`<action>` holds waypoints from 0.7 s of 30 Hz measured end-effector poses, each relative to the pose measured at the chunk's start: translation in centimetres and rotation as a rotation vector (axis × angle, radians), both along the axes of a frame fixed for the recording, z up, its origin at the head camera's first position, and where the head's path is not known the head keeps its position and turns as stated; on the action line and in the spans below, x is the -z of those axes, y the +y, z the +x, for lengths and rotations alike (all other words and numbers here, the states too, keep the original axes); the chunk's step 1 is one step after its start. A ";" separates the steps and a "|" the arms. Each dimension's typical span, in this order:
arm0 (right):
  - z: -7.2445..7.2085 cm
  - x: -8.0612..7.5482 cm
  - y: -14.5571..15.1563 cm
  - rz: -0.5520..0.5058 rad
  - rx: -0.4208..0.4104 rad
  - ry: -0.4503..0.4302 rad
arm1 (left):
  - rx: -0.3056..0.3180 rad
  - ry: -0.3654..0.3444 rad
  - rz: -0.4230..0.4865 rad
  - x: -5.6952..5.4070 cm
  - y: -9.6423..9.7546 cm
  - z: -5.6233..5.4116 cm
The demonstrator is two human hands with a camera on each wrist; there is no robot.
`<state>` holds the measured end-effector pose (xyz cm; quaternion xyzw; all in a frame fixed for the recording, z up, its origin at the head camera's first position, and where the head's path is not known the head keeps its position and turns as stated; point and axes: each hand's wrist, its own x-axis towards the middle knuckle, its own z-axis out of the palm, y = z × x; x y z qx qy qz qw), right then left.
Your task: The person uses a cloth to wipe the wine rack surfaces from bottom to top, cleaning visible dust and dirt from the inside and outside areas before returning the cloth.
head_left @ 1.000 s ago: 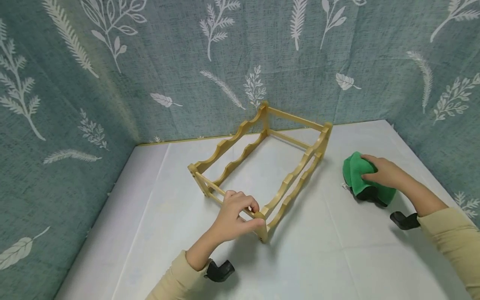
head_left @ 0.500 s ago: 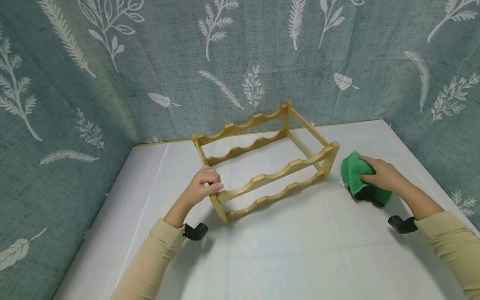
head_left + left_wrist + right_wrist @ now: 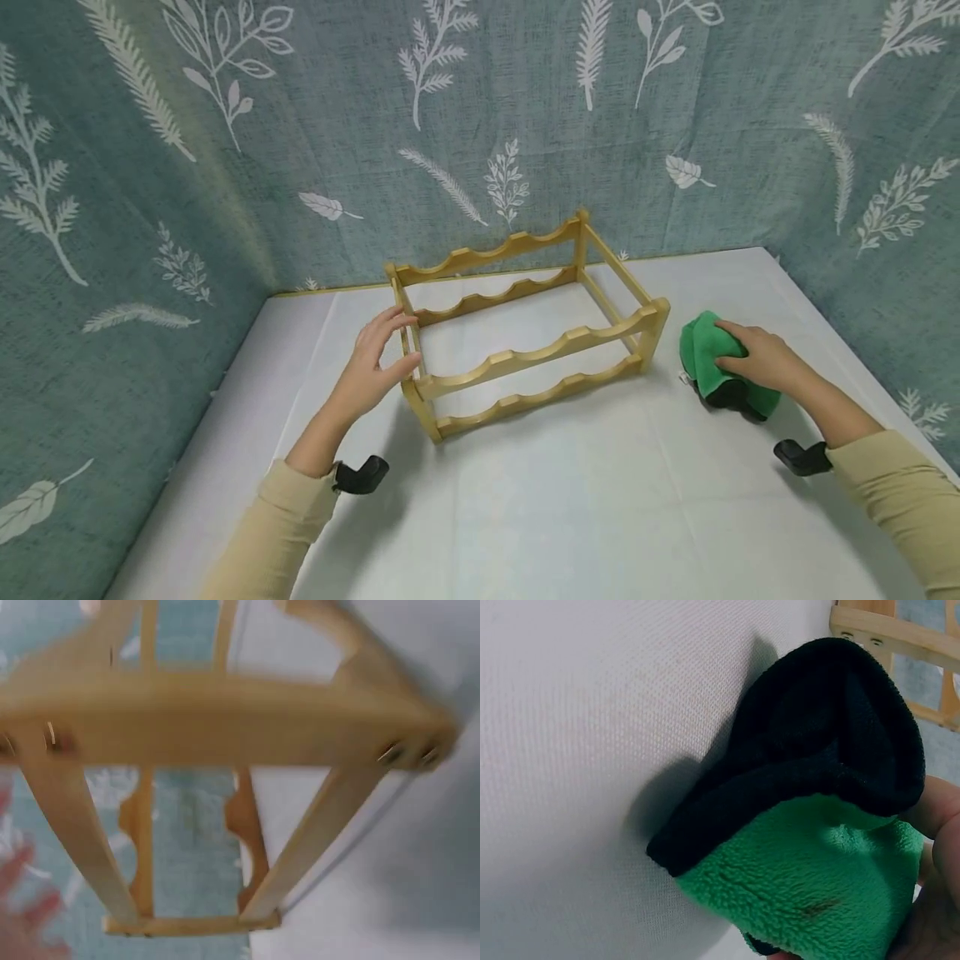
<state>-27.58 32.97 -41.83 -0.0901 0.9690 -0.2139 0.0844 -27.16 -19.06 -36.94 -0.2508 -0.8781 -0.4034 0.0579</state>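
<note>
A wooden rack with scalloped rails, like a wine rack, stands on the white table. Beside its left end is my left hand, thumb and fingers spread apart and overlapping the end bars in the head view. The left wrist view shows the rack's end post up close, with blurred fingers at the lower left. To the right of the rack, my right hand grips a bunched green cloth with a black border. In the right wrist view the black border folds over against the tabletop.
Patterned green-grey fabric hangs as walls behind and at both sides of the table. The rack's far corner stands close to the back wall. Black wrist cameras stick out from both sleeves.
The rack has swung from a diagonal to a more crosswise position, its near end moving left with my left hand. That hand has since loosened its grip. My right hand stays on the cloth.
</note>
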 end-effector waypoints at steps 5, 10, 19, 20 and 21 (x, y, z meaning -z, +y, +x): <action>0.0 -0.1 0.0 0.005 0.000 0.009 | -0.190 -0.091 0.031 1.7 0.5 2.8; -0.1 -0.2 0.0 0.020 0.004 0.022 | -0.269 -0.114 0.063 2.8 1.3 3.2; -0.1 -0.1 0.0 0.023 0.020 0.034 | -0.250 -0.069 0.117 3.2 1.0 2.3; -0.1 -0.1 0.0 0.025 0.021 0.034 | -0.241 -0.069 0.127 3.3 0.9 2.0; -0.1 -0.1 0.0 0.024 0.022 0.033 | -0.229 -0.073 0.139 3.3 0.7 1.7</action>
